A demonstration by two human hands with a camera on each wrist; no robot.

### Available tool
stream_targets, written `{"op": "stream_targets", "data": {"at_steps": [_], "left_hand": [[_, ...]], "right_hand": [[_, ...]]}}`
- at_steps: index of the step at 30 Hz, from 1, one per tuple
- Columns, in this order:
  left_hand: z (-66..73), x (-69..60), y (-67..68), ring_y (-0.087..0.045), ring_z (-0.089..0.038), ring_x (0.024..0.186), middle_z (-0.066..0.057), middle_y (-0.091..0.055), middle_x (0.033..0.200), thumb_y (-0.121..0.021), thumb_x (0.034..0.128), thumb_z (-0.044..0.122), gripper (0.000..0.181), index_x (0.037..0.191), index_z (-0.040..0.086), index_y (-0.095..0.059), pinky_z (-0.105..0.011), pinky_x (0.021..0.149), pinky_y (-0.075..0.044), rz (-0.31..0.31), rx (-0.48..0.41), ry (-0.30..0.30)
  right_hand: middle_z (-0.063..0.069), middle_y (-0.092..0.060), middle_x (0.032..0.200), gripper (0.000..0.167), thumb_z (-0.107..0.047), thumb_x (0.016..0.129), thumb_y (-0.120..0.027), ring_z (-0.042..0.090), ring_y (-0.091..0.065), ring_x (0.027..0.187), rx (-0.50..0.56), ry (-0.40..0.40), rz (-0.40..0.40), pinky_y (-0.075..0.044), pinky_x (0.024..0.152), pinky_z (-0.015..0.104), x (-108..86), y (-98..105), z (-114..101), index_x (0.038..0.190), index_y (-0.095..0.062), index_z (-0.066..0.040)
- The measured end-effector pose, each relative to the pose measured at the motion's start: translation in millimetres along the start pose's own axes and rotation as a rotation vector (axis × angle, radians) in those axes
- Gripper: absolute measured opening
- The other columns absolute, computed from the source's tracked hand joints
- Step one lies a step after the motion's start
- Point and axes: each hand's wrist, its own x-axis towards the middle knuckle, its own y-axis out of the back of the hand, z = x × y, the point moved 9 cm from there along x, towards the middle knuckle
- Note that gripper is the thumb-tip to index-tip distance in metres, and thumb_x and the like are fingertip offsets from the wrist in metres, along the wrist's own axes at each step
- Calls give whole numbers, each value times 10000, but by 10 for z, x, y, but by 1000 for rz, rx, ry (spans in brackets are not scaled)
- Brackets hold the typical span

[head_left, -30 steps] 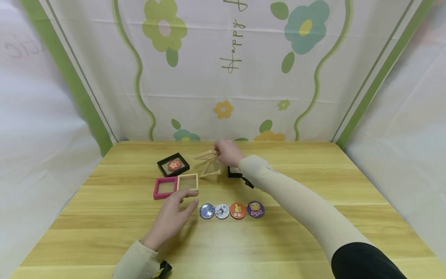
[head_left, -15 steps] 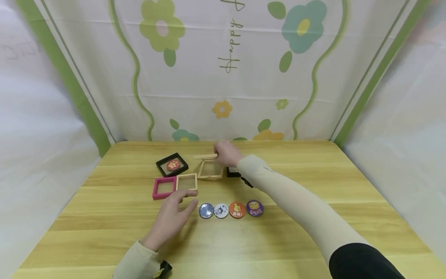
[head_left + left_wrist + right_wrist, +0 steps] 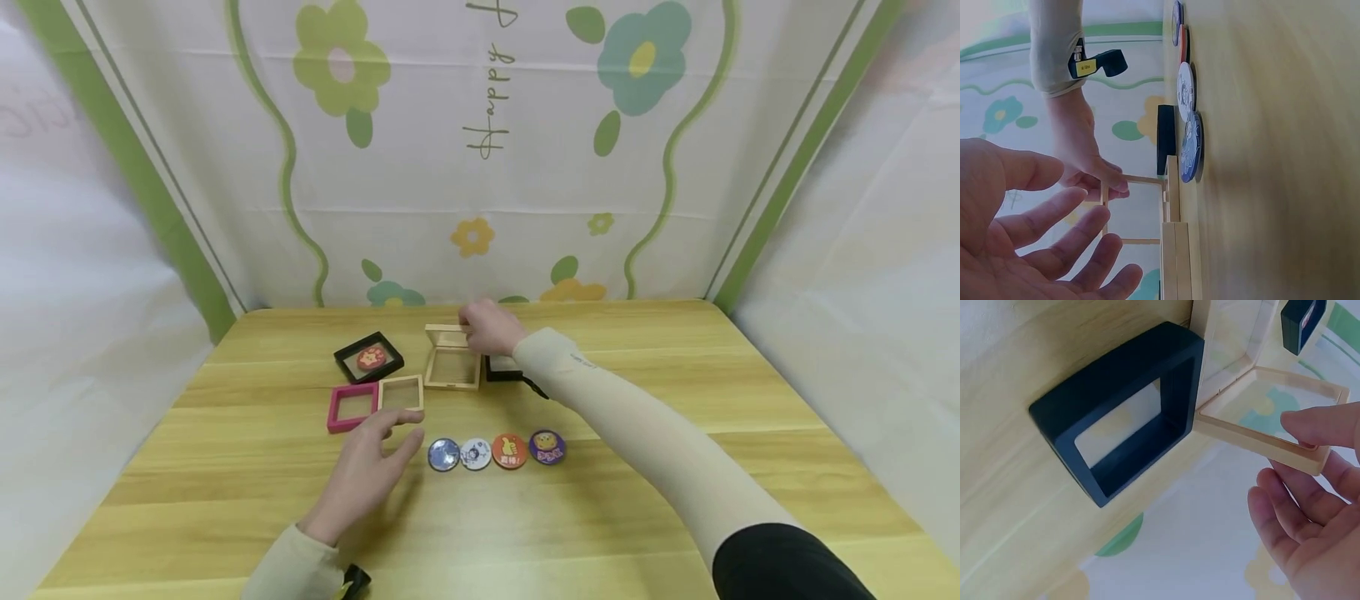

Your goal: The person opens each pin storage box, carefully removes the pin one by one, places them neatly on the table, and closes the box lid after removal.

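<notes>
A beige hinged display frame (image 3: 452, 386) with clear film lies on the wooden table, its lid raised at the back. My right hand (image 3: 491, 327) pinches the lid's edge; in the right wrist view, the thumb lies on the lid's inner side (image 3: 1260, 445) with fingers behind it. My left hand (image 3: 363, 475) is held above the table, its fingers loosely bent and apart, holding nothing. Nearest to it are a second beige frame (image 3: 401, 379) and a pink frame (image 3: 339, 423). Beside the hinged frame, a black frame (image 3: 504, 376) is partly hidden by my right wrist.
A row of round badges, blue (image 3: 444, 455), white (image 3: 476, 454), orange (image 3: 510, 451) and purple (image 3: 547, 447), lies in front of the frames. Back left lies a black frame (image 3: 347, 367) with a red badge (image 3: 371, 358) inside. A flowered curtain (image 3: 480, 183) closes the back.
The hinged beige frame, tilted and lifted a second ago, has settled flat on the table with its lid raised in my right hand. My left hand has stayed in place.
</notes>
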Motion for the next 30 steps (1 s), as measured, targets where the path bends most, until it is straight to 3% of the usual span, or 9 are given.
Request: {"op": "stream_targets", "data": {"at_steps": [3,6,11,14,16,19,23,27,30], "left_hand": [[19,7,-3,-543,-274,1193,-45,-652,1214,-683,939,132,246,1177,75,-680,-501,999,-421,1,5,-9],[38,10,7,-547,-273,1188,-47,-656,1206,-683,937,121,237,1168,69,-682,-497,999,-422,7,4,-13],[31,-2,-20,-546,-274,1189,-41,-652,1212,-684,938,128,242,1173,71,-679,-500,997,-424,-5,4,-8],[23,-5,-13,-547,-274,1187,-40,-652,1211,-687,936,126,243,1173,73,-682,-500,994,-426,0,2,-3],[21,-1,-3,-547,-274,1187,-41,-652,1210,-686,937,123,239,1171,71,-683,-498,994,-428,4,0,-3],[20,5,1,-549,-276,1184,-45,-653,1207,-685,936,116,236,1167,66,-684,-495,990,-433,4,0,-5],[18,8,-4,-553,-274,1179,-48,-656,1201,-684,936,112,232,1162,62,-686,-488,987,-438,1,6,-4],[24,6,8,-556,-273,1174,-48,-659,1195,-684,936,115,224,1153,59,-689,-483,986,-440,5,8,-4],[30,6,13,-556,-268,1172,-43,-659,1195,-683,937,118,219,1149,63,-690,-480,986,-440,4,9,-6]], "right_hand": [[41,-652,897,208,93,818,-569,166,-592,769,-63,0,24,-499,635,281,4,32,3,929,-667,-53],[80,-685,1056,265,79,843,-588,215,-647,946,-118,-2,44,-542,762,325,-3,72,-14,1053,-695,-41],[66,-684,1090,272,68,877,-599,203,-645,1005,-161,-11,34,-545,782,309,-26,75,-34,1089,-713,-59],[38,-679,1007,233,58,879,-597,167,-643,928,-166,6,44,-535,707,271,-28,85,-52,1026,-727,-68],[6,-626,852,191,68,855,-579,128,-589,773,-158,22,48,-474,591,241,-29,101,-62,869,-698,-80],[-32,-388,641,252,82,779,-534,101,-348,571,-132,40,33,-273,482,234,-37,116,-60,645,-482,-124],[-40,-177,576,344,65,722,-511,104,-140,520,-81,69,-24,-149,485,258,-58,112,-65,597,-288,-165],[-29,-182,577,329,56,754,-514,112,-138,526,-63,100,-80,-160,504,268,-72,90,-88,602,-302,-145],[-56,-437,623,237,57,805,-541,80,-339,550,-73,121,-96,-302,519,233,-81,80,-113,651,-563,-122]]}}
